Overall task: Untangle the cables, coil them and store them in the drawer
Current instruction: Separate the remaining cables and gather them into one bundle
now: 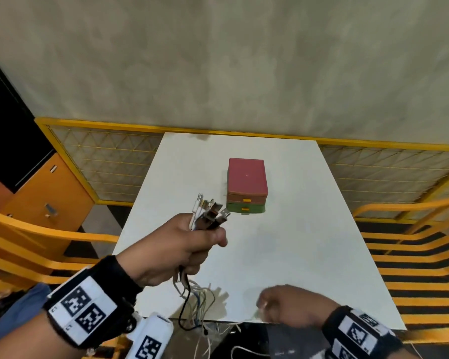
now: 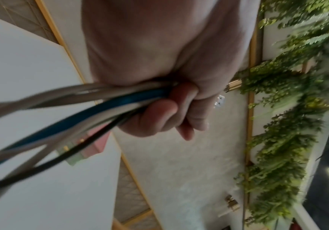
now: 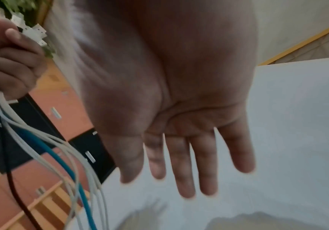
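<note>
My left hand (image 1: 184, 244) grips a bundle of cables (image 1: 208, 213) above the white table (image 1: 309, 229); their plugs stick up out of the fist. White, blue and black strands (image 1: 195, 304) hang below it over the table's near edge. The left wrist view shows the fingers (image 2: 159, 118) curled round the cables (image 2: 104, 105). My right hand (image 1: 285, 307) hovers low over the near edge, and in the right wrist view its fingers (image 3: 181, 165) are straight and spread, holding nothing, with the hanging strands (image 3: 61, 157) to its left. A small drawer unit (image 1: 246, 186) with a pink top and a green bottom drawer stands mid-table, drawers closed.
Orange slatted chairs (image 1: 412, 257) flank the table on both sides. A yellow-framed mesh fence (image 1: 109, 161) runs behind it, with an orange and black cabinet (image 1: 24, 156) at the left. More loose cable (image 1: 244, 352) lies below the near edge.
</note>
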`<action>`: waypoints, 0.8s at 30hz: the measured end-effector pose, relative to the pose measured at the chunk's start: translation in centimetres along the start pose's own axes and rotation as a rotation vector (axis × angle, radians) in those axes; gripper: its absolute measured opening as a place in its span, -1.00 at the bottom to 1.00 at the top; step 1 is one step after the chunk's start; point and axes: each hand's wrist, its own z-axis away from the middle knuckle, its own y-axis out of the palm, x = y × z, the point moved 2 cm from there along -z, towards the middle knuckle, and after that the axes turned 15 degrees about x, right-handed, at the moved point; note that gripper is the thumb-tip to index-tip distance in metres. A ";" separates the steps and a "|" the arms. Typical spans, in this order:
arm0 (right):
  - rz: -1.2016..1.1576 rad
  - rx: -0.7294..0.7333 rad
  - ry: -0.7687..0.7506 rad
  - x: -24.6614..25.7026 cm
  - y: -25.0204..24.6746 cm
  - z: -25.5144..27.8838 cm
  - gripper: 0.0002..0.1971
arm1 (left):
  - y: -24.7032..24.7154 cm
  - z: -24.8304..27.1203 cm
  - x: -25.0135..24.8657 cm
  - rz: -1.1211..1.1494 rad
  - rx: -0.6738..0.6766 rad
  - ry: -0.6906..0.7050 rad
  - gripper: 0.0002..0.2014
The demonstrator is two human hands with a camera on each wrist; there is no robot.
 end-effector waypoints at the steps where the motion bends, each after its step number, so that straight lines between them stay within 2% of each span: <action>1: -0.092 -0.084 -0.080 1.0 -0.6 0.3 -0.60 | 0.5 -0.3 -0.5 0.021 -0.003 0.021 -0.84; 4: -0.399 -0.296 -0.423 5.3 -2.5 1.8 -0.49 | 1.8 -1.5 -1.8 0.017 -0.043 0.116 -0.75; 6: -0.538 -0.309 -0.658 8.9 -3.6 3.0 -0.39 | 2.6 -2.4 -2.5 -0.090 -0.099 0.171 -0.74; 8: -0.631 -0.334 -0.788 11.4 -4.6 3.8 -0.41 | 3.3 -3.2 -3.1 -0.259 -0.167 0.225 -0.76; 11: -0.687 -0.447 -0.836 13.1 -5.5 4.8 -0.64 | 3.8 -3.8 -4.3 -0.416 -0.217 0.333 -0.85; 13: -0.638 -0.462 -0.844 13.5 -5.8 5.2 -0.80 | 3.2 -4.0 -4.7 -0.435 -0.265 0.358 -0.87; 15: -0.590 -0.479 -0.807 13.4 -6.0 5.9 -0.93 | 2.5 -4.0 -4.5 -0.416 -0.240 0.319 -0.70; 18: -0.404 -0.503 -0.720 13.4 -6.7 6.9 -0.74 | 2.0 -3.7 -4.2 -0.369 -0.024 0.189 -0.48; 20: -0.329 -0.447 -0.715 13.7 -6.8 7.5 -0.72 | 1.8 -3.2 -4.2 -0.312 0.060 0.138 -0.54; 24: -0.369 -0.327 -0.730 14.5 -6.9 7.5 -0.73 | 1.8 -3.1 -4.9 -0.309 0.080 0.275 -0.63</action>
